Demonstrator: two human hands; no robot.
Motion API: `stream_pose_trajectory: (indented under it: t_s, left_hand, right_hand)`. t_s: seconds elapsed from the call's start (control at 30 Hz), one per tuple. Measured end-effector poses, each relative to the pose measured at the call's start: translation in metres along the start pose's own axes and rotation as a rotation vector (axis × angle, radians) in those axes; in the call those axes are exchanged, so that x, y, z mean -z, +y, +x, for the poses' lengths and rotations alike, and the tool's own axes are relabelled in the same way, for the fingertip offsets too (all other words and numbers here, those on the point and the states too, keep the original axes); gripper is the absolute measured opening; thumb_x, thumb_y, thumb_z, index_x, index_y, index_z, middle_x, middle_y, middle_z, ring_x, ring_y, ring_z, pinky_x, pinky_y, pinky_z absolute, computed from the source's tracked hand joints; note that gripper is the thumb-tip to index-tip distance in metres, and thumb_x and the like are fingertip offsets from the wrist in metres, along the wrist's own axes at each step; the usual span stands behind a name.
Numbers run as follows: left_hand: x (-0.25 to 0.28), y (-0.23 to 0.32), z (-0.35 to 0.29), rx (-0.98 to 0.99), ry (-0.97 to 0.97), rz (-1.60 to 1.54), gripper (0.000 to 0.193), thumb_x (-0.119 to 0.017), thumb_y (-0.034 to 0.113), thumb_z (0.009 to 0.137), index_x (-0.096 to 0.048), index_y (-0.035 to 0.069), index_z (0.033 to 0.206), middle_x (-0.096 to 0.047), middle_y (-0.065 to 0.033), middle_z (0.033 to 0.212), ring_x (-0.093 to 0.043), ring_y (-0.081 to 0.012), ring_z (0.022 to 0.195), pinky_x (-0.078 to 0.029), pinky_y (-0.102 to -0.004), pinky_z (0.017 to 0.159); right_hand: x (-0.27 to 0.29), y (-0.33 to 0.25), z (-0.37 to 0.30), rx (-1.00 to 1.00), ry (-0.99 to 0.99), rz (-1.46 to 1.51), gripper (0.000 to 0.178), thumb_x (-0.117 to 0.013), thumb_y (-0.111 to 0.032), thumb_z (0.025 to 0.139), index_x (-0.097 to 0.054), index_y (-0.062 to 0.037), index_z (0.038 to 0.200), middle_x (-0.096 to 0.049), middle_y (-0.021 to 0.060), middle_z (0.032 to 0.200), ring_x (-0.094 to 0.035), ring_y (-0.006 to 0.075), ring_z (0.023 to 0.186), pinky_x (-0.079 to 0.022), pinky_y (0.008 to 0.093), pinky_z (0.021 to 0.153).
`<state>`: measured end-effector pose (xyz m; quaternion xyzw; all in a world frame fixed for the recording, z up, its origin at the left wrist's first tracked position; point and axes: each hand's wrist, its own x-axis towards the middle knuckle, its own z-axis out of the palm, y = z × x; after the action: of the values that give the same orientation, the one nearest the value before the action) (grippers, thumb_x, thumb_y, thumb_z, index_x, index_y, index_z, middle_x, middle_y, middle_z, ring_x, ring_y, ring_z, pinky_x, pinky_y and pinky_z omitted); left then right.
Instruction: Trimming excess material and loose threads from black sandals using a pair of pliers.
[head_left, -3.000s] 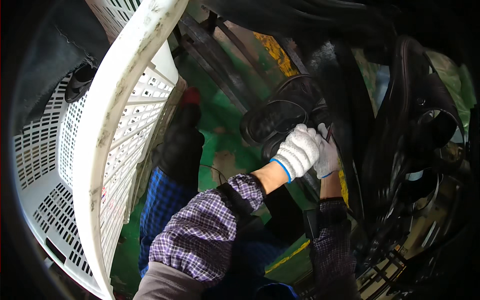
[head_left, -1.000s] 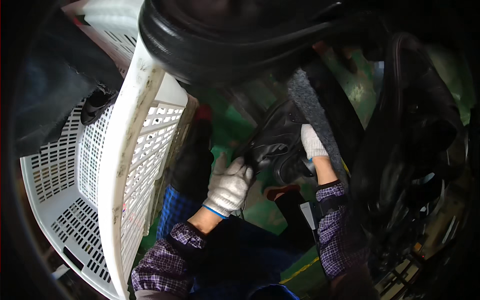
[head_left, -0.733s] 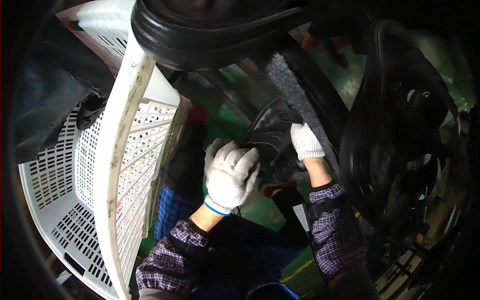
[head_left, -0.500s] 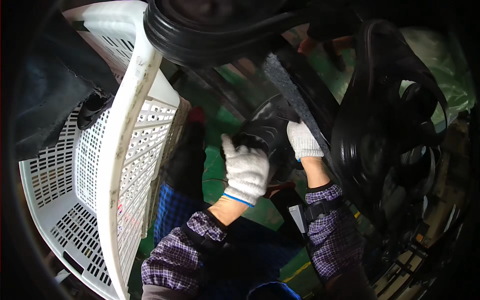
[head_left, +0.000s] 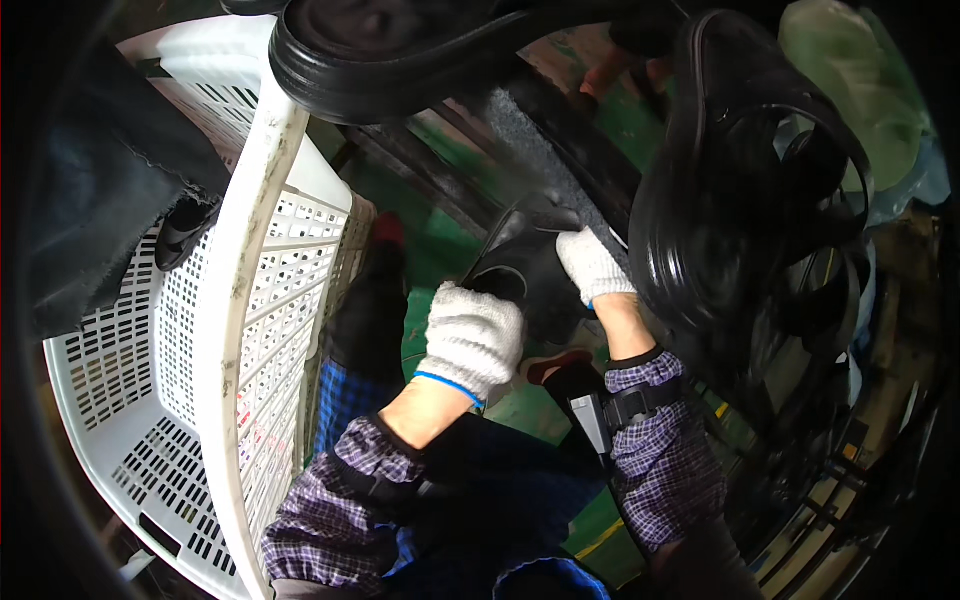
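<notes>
We are holding a black rubber part (head_left: 530, 265) at the centre of the frame, just above our knees. Our left hand (head_left: 470, 338), in a white knit glove, is clenched around its lower left edge, while our right hand (head_left: 592, 265), also gloved, is gripping its upper right edge with the fingers curled over it. Just right of the part, a stack of black rubber rings (head_left: 760, 190) is filling the right side of the frame. Below the hands, a green floor (head_left: 440, 250) is showing between our legs. A white slotted plastic basket (head_left: 200, 330) is standing at the left, with a large black ring (head_left: 400, 60) resting on its rim at the top centre.
</notes>
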<state>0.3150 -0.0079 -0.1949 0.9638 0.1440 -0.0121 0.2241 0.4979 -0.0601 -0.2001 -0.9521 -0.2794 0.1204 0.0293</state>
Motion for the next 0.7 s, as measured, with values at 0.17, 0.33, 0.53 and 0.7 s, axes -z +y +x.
stream_pose_trajectory:
  t_s: [0.17,0.33,0.53,0.7]
  left_hand:
    - [0.012,-0.037,-0.027,-0.122,0.14,-0.347,0.027,-0.064,0.027,0.082,-0.066,0.007,0.064,-0.061,-0.0065,0.057,-0.057,-0.0273,0.054,-0.046,-0.039,0.075]
    - [0.017,-0.036,-0.05,0.169,0.042,-1.056,0.018,-0.064,0.015,0.085,-0.07,0.005,0.071,-0.062,-0.0054,0.059,-0.057,-0.0206,0.056,-0.046,-0.0374,0.086]
    - [0.018,-0.019,-0.05,0.192,0.184,-0.403,0.017,-0.065,0.019,0.082,-0.07,0.003,0.079,-0.065,-0.0117,0.064,-0.063,-0.0291,0.065,-0.049,-0.0408,0.08]
    - [0.003,0.003,-0.044,0.18,0.098,0.258,0.018,-0.06,0.018,0.073,-0.063,0.002,0.066,-0.062,-0.0141,0.063,-0.06,-0.0298,0.056,-0.047,-0.048,0.079]
  right_hand:
    - [0.002,-0.01,-0.007,-0.014,-0.072,0.035,0.039,-0.055,-0.026,0.083,-0.064,-0.0118,0.118,-0.066,0.0212,0.108,-0.063,0.0407,0.098,-0.05,0.0436,0.085]
    - [0.02,-0.012,-0.013,-0.032,-0.111,0.027,0.039,-0.055,-0.025,0.082,-0.064,-0.0123,0.118,-0.066,0.0209,0.107,-0.063,0.0404,0.096,-0.051,0.0435,0.085]
    - [0.017,-0.034,-0.028,-0.033,-0.198,0.038,0.038,-0.056,-0.023,0.081,-0.064,-0.0129,0.117,-0.067,0.0206,0.105,-0.064,0.0401,0.095,-0.051,0.0433,0.084]
    - [0.026,-0.04,-0.037,0.267,-0.016,0.243,0.038,-0.063,-0.013,0.071,-0.066,-0.0125,0.109,-0.069,0.0173,0.096,-0.066,0.0364,0.088,-0.053,0.0411,0.08]
